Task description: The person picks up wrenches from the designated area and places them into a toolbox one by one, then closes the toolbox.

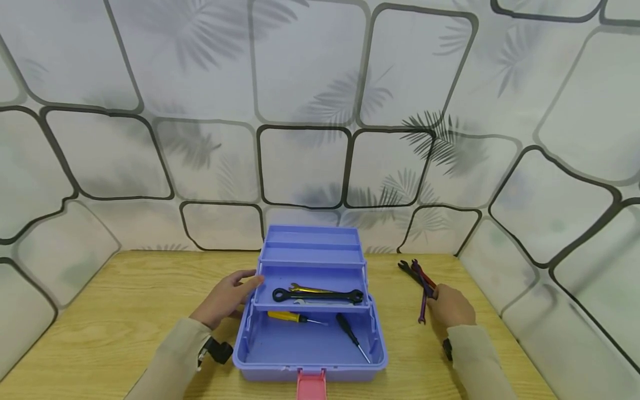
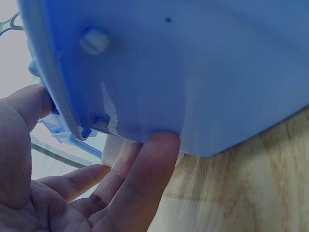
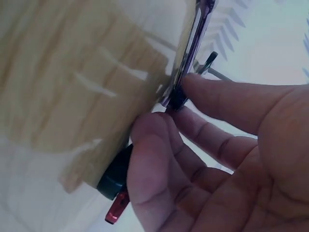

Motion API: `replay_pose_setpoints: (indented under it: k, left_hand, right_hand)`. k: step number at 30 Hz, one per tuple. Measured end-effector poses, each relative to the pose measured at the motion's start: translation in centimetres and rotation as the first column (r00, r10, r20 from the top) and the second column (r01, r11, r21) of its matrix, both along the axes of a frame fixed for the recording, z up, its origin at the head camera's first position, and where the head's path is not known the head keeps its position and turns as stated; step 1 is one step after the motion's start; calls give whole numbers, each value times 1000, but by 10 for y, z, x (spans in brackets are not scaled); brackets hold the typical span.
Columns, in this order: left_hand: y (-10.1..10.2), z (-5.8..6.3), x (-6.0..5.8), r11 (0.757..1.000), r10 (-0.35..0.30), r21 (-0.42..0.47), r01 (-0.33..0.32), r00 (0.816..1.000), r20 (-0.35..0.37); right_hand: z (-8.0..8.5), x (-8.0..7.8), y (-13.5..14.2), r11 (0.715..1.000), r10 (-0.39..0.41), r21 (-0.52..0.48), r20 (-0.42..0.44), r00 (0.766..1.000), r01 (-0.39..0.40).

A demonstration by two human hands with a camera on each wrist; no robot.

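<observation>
A purple-blue toolbox (image 1: 270, 373) stands open, its tray (image 1: 315, 272) raised toward the back. My left hand (image 1: 227, 297) holds the box's left side, thumb at the tray edge; in the left wrist view its fingertips (image 2: 161, 145) press the outer wall (image 2: 217, 82). To the right of the box, my right hand (image 1: 452, 306) pinches a bunch of crossed wrenches: a black wrench (image 1: 410, 270), a red wrench (image 1: 426, 278) and a purple wrench (image 1: 422, 311). In the right wrist view, thumb and fingers close on the purple wrench (image 3: 192, 53); the fingers partly hide the red wrench (image 3: 116, 210).
In the tray lie a black double-ended wrench (image 1: 320, 295), a gold wrench (image 1: 311, 289) and a silver wrench (image 1: 301, 302). A yellow-handled screwdriver (image 1: 285, 316) and a black screwdriver (image 1: 347, 326) rest below. A pink latch (image 1: 311, 386) hangs in front. Patterned walls (image 1: 310, 166) surround the wooden table (image 1: 150, 300).
</observation>
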State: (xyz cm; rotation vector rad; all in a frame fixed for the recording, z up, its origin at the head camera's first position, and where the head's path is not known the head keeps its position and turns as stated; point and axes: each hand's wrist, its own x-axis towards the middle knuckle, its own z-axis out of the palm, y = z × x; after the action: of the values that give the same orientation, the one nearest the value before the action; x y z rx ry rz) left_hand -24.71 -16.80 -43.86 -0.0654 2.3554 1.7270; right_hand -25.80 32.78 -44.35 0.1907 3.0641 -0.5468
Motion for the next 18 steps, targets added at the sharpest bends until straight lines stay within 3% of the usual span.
replay_pose_setpoints:
  k: [8,18]
  left_hand:
    - [1,2,1,1000,3,0,-3,1000,2]
    - [1,0,0,1000,8,0,-8,1000,1]
  right_hand:
    - [2,3,-1,1000,0,8,47,999,0]
    - [-3,-1,1,999,20,39,9,1000,-21]
